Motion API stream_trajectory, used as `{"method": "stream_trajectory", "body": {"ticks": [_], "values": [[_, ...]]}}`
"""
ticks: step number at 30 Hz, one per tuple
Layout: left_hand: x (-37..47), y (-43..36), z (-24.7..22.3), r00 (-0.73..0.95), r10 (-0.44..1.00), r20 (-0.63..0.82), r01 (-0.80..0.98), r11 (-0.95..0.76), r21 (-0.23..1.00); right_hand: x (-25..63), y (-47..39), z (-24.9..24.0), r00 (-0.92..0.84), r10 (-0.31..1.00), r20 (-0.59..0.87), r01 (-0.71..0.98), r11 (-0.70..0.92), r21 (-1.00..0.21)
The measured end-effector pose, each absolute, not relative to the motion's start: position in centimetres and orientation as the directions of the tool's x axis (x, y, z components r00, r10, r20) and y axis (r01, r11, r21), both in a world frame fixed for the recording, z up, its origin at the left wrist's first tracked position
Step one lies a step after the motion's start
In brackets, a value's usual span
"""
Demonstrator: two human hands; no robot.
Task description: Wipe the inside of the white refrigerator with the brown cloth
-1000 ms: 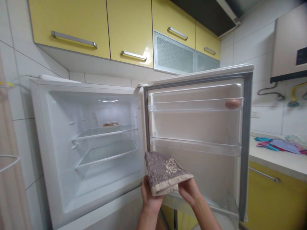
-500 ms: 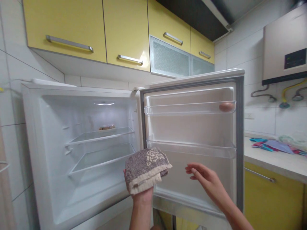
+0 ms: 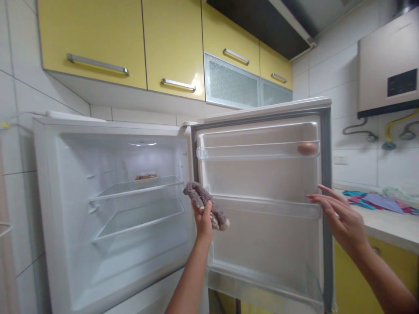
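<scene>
Grey-brown cloth (image 3: pixel 200 192) is now scrunched in the curled left hand (image 3: pixel 203 226), leaving the right hand (image 3: pixel 345 221), fingers spread and empty, free by the fridge door (image 3: pixel 262 176).

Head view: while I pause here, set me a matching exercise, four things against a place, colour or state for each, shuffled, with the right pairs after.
Things
1. Cloth
2. Right hand
3. Oval reddish-brown item
4. Upper-left cabinet door

Places, colours or states
A. Near the outer edge of the open fridge door, fingers extended
B. Yellow
C. In the top door rack
D. In the grip of the left hand

Right pairs: 1-D, 2-A, 3-C, 4-B
</scene>
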State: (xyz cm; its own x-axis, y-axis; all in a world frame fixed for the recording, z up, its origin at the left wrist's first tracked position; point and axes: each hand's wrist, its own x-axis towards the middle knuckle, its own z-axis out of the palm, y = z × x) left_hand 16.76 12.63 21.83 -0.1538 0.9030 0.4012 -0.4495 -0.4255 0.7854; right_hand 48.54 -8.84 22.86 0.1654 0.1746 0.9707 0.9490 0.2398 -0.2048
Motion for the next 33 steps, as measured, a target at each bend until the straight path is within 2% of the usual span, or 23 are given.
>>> {"method": "stream_trajectory", "body": {"ticks": [3, 8, 11, 13, 15, 17, 19, 23, 25, 29, 33], "values": [[16.3, 14.1, 22.0, -0.174, 0.839, 0.515, -0.336, -0.542, 0.77, 47.9, -8.7, 22.4, 0.209, 0.146, 0.967, 0.931, 0.273, -0.242], [14.9, 15.3, 23.0, -0.112, 0.817, 0.565, -0.252, -0.574, 0.779, 46.6, -8.3, 22.0, 0.257, 0.087, 0.963, 0.891, 0.365, -0.27], [14.9, 14.7, 22.6, -0.162, 0.76, 0.629, -0.181, -0.65, 0.738, 45.6, -7.8, 21.6, 0.333, 0.043, 0.942, 0.84, 0.44, -0.317], [15.1, 13.7, 22.0, -0.176, 0.614, 0.769, -0.031, -0.785, 0.619, 45.0, -7.4, 21.4, 0.381, 0.01, 0.925, 0.803, 0.493, -0.336], [15.3, 12.3, 21.5, -0.102, 0.428, 0.898, 0.207, -0.874, 0.44, 44.5, -7.2, 21.2, 0.414, -0.016, 0.91, 0.777, 0.527, -0.344], [15.9, 10.6, 21.2, 0.035, 0.317, 0.948, 0.438, -0.857, 0.27, 44.2, -7.1, 21.1, 0.429, -0.029, 0.903, 0.767, 0.539, -0.347], [17.0, 8.6, 21.2, 0.189, 0.258, 0.948, 0.567, -0.817, 0.109, 43.9, -7.2, 21.1, 0.433, -0.031, 0.901, 0.761, 0.549, -0.347], [20.5, 4.2, 21.9, 0.495, 0.067, 0.866, 0.522, -0.82, -0.234, 43.5, -7.6, 21.2, 0.442, -0.006, 0.897, 0.746, 0.558, -0.363], [22.3, 1.8, 22.4, 0.572, -0.034, 0.819, 0.449, -0.823, -0.348, 43.4, -7.9, 21.2, 0.453, 0.013, 0.891, 0.734, 0.562, -0.381], [24.3, -2.0, 23.8, 0.637, -0.109, 0.763, 0.346, -0.844, -0.41, 43.7, -8.4, 21.4, 0.484, 0.073, 0.872, 0.672, 0.608, -0.423], [24.8, -2.2, 24.8, 0.6, -0.109, 0.792, 0.382, -0.831, -0.404, 43.9, -8.9, 21.4, 0.489, 0.099, 0.867, 0.652, 0.619, -0.438]]}}
